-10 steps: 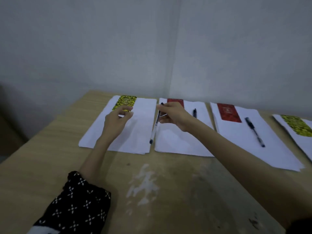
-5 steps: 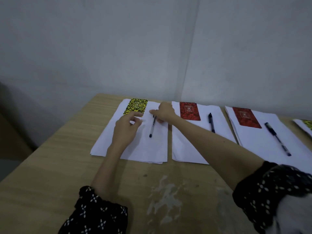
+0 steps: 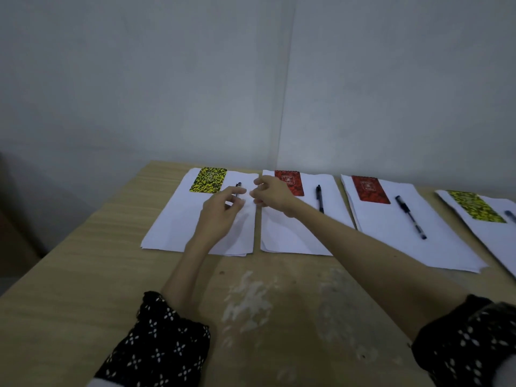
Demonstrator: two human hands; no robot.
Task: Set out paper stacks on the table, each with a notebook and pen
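Nearest you, your two patterned sleeves [image 3: 156, 344] frame a pale scuffed patch on the wooden table [image 3: 69, 289]. Past them your forearms reach to the leftmost paper stack [image 3: 173, 224]. Your left hand [image 3: 220, 210] hovers over that stack with fingers loosely curled and holding nothing. Your right hand [image 3: 272, 195] sits above the gap between this stack and the second paper stack [image 3: 290, 238], fingers spread and relaxed, also gripping nothing.

Half a second ago your right fingertips were on the pen; now they have let go and drawn back to the right, and the pen [image 3: 238, 188] lies on the leftmost stack, mostly hidden behind your left fingers, just beside the yellow-and-black notebook [image 3: 208, 180] at the stack's far edge. Your left hand has shifted a little toward the pen.

The second stack carries a red notebook [image 3: 291, 181], partly behind your right hand, and a black pen [image 3: 319, 198]. The third paper stack [image 3: 418, 247] holds another red notebook [image 3: 370, 189] and a dark pen [image 3: 410, 217]. At the right edge a fourth paper stack [image 3: 497, 233] shows a second yellow notebook [image 3: 476, 205] and the tip of one more pen [image 3: 510, 216].

Both red covers bear a pale emblem with lettering, too small and blurred to read.
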